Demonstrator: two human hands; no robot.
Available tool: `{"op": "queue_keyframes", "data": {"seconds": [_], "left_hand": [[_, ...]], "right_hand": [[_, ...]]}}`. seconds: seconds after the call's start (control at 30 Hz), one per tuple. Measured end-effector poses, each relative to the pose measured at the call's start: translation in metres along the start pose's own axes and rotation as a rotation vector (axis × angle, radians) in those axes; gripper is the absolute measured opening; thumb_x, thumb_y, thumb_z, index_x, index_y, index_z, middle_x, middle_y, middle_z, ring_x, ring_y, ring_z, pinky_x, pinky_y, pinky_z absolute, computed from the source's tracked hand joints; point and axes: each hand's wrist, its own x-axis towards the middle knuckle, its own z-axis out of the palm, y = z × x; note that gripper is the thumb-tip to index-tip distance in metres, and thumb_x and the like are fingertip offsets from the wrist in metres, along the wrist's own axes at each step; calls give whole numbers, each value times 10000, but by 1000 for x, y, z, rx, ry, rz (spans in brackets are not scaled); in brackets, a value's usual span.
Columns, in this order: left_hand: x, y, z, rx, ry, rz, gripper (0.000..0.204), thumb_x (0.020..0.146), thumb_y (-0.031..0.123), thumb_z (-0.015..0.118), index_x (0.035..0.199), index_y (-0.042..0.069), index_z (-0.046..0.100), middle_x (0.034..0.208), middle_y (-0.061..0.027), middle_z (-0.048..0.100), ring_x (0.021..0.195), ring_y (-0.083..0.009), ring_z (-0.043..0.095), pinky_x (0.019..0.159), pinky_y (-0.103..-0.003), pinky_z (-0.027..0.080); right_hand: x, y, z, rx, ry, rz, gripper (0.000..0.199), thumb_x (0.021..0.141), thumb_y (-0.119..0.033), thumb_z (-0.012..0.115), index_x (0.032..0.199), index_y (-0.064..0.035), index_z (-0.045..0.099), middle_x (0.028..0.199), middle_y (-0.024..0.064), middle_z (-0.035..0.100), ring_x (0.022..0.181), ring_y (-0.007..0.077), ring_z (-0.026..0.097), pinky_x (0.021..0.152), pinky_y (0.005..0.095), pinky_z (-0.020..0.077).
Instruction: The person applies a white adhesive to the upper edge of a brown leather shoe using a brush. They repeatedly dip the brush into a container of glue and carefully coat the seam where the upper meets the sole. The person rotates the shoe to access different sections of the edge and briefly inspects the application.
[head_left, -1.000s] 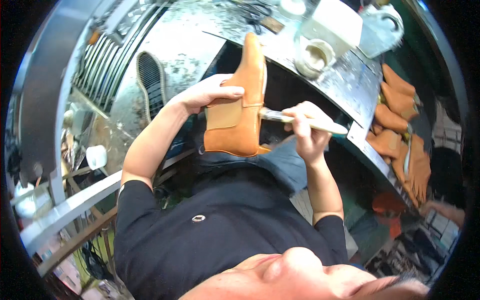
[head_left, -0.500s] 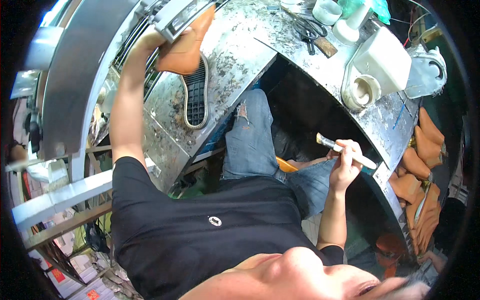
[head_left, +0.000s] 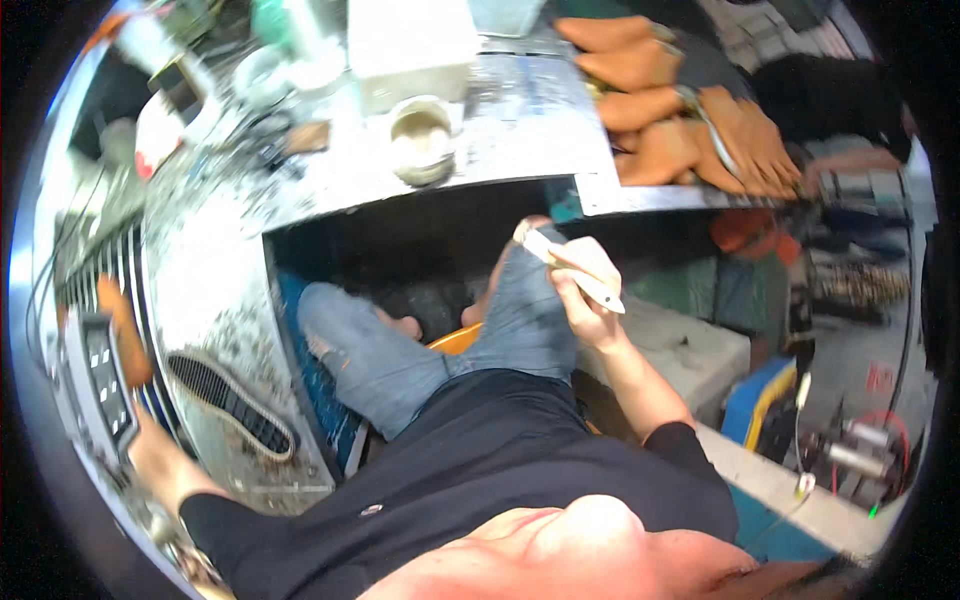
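My right hand (head_left: 590,285) is closed around a white-handled paintbrush (head_left: 604,294), its bristles tipped up and away over my knee. At the far left my left hand (head_left: 150,445) reaches in beside a grey control panel (head_left: 100,370), which covers its fingers; whether they grip anything is hidden. Just past that hand, an orange-brown shoe upper (head_left: 125,335) rests on dark parallel bars (head_left: 150,365). A black shoe sole (head_left: 230,405) with a pale rim lies on the metal bench, to the right of the bars. The picture is blurred.
A pot of whitish paste (head_left: 422,145) stands at the bench's near edge before a white container (head_left: 410,50). Several orange-brown uppers (head_left: 660,110) are heaped at the back right. A wooden block (head_left: 307,137) lies on the stained bench (head_left: 200,230).
The whole view has swung to the right, blurring the picture. The brush is still in my right hand. My left hand is now lower in the picture, the upper beyond it.
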Motion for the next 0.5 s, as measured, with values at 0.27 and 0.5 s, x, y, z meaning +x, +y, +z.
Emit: {"op": "queue_keyframes", "data": {"seconds": [0.27,0.5], "left_hand": [[13,81,17,3,102,112,683,1044,273,651,1615,14,378,1628,-154,441,1504,-249,413,1255,-386,300],[-129,238,23,132,96,71,589,1030,290,683,1496,-37,534,1524,-242,544,1440,-340,503,1223,-438,356]], "right_hand": [[83,125,-97,-487,168,75,377,914,-18,754,1282,-31,670,1180,193,745,1081,323,727,953,403,572],[162,246,-119,-696,55,50,503,893,-68,730,1376,-76,589,1417,193,647,1300,389,618,1105,474,489]]}}
